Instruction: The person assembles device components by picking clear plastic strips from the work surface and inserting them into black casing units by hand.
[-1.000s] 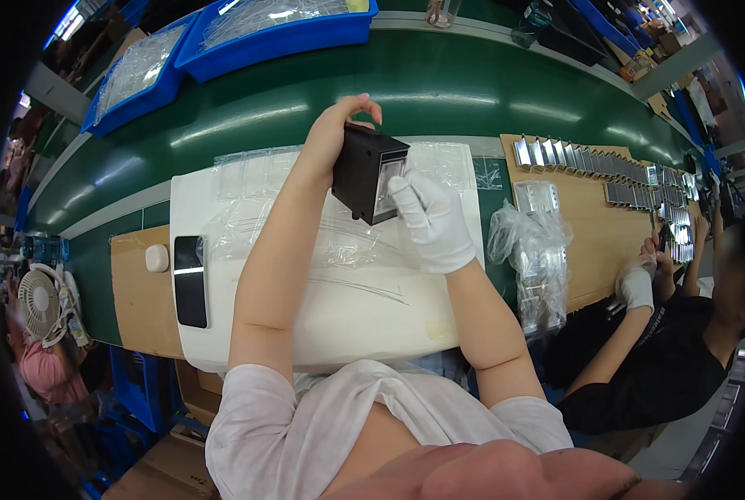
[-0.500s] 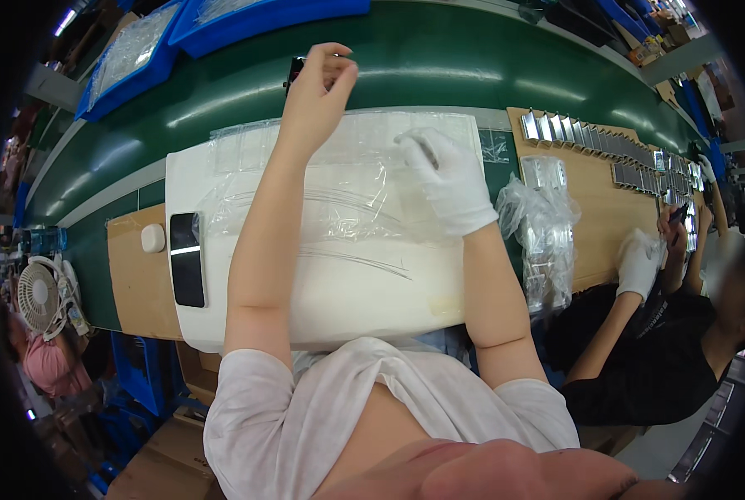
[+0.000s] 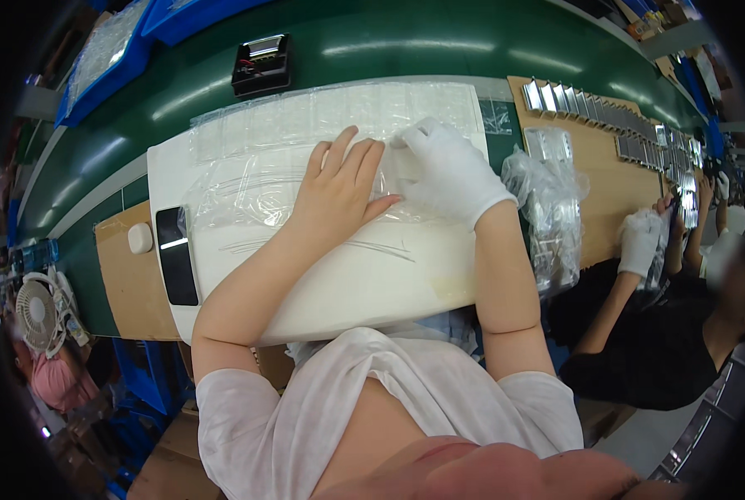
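Note:
My bare left hand (image 3: 339, 187) lies flat with its fingers spread on a layer of clear plastic bags (image 3: 247, 179) that covers the far half of a white work board (image 3: 347, 283). Right beside it, my white-gloved right hand (image 3: 447, 171) rests on the same bags, its fingertips curled on the edge of one. A black box (image 3: 260, 65) with a shiny top stands alone on the green conveyor belt (image 3: 439, 50), beyond the board and out of both hands.
A black phone (image 3: 176, 267) and a small white object (image 3: 140, 237) lie at the board's left. To the right are a bag of metal parts (image 3: 547, 208), a row of metal parts (image 3: 589, 104) and a co-worker's gloved hand (image 3: 643, 242). Blue trays (image 3: 106, 50) sit far left.
The black box that both hands held a second ago now stands on the green belt. My left hand has come back from the belt and lies on the clear bags beside my right hand.

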Demonstrator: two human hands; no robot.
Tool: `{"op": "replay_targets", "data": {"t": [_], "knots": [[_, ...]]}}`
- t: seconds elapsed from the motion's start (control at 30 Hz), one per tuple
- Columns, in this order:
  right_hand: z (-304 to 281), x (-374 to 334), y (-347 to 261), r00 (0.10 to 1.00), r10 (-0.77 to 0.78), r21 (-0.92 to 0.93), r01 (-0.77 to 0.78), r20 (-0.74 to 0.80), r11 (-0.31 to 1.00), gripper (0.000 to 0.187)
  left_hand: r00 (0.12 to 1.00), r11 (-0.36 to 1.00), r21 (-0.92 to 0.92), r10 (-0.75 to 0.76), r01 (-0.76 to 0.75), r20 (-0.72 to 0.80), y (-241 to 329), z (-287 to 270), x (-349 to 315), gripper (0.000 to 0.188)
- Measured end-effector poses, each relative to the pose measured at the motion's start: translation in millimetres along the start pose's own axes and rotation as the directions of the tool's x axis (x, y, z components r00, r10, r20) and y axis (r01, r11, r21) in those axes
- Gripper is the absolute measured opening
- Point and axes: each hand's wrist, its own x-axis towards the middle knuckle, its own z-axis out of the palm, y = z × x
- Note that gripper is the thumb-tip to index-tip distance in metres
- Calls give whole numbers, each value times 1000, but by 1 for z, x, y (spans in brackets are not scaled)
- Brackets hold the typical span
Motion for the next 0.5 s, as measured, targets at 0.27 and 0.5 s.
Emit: {"op": "replay_targets", "data": {"t": [0.27, 0.5], "knots": [[12, -20, -8, 974, -156, -122, 136, -166, 983, 29, 998, 999, 3, -36, 36, 47, 14, 8, -19, 83], [-38, -90, 55, 753, 145, 307, 79, -641, 948, 13, 991, 999, 13, -53, 51, 119, 21, 0, -6, 83]]}}
